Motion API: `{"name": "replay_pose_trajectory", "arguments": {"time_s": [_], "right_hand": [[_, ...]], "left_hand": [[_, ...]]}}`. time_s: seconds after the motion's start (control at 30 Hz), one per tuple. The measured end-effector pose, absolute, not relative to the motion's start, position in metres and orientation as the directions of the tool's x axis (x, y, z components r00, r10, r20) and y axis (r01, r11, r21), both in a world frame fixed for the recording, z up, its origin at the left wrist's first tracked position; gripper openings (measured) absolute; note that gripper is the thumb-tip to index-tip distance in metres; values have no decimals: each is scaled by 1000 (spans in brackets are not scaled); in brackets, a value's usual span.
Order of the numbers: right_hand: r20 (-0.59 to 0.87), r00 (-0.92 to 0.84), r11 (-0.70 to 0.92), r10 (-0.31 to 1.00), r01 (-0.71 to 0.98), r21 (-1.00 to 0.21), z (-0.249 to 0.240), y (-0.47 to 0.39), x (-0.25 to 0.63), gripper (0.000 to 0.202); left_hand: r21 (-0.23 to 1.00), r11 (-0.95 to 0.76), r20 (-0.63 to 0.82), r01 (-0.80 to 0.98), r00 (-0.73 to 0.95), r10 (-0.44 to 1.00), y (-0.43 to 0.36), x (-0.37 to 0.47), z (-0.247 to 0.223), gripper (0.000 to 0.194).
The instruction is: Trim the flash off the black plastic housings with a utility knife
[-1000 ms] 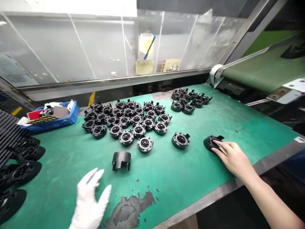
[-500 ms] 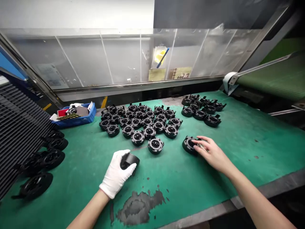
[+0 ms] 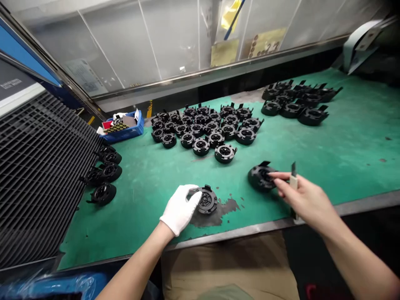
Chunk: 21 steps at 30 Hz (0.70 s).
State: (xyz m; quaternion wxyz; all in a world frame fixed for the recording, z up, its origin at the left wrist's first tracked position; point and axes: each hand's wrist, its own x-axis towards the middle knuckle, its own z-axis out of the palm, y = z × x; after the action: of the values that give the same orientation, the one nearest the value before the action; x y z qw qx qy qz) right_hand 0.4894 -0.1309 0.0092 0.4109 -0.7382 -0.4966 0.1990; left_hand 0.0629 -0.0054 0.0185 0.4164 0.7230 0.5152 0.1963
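My left hand (image 3: 183, 208), in a white glove, grips a round black plastic part (image 3: 206, 200) by its left edge. Its spoked face is turned up toward me, just above the worn dark patch of the mat. My bare right hand (image 3: 300, 196) has a small knife with a pale handle (image 3: 293, 182) tucked in it, the blade sticking up. The thumb and forefinger of that hand pinch together at the middle of a second black round part (image 3: 261, 176), which looks slightly tilted; whether they grip it is hard to tell.
Several like parts stand grouped on the green mat (image 3: 150, 171), with another cluster (image 3: 292, 109) at the back right. More lean by the black slatted stack (image 3: 46, 166) at left. A blue bin (image 3: 126, 132) holds scraps. The table's metal edge (image 3: 225, 237) runs in front.
The view has shifted and tilted down. My left hand's part has turned from its smooth side to its spoked face. The knife in my right hand now shows upright, blade up.
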Motion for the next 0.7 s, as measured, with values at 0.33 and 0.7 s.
{"name": "replay_pose_trajectory", "arguments": {"time_s": [0.33,0.7], "right_hand": [[211,408,-88,888,602,-793,3,-176,393,48],[271,349,-26,897,653,-757,10,-183,392,30]], "left_hand": [[704,-238,-23,669,356,934,-43,59,-7,127],[622,-355,121,698,362,924,-53,42,-17,113]]}}
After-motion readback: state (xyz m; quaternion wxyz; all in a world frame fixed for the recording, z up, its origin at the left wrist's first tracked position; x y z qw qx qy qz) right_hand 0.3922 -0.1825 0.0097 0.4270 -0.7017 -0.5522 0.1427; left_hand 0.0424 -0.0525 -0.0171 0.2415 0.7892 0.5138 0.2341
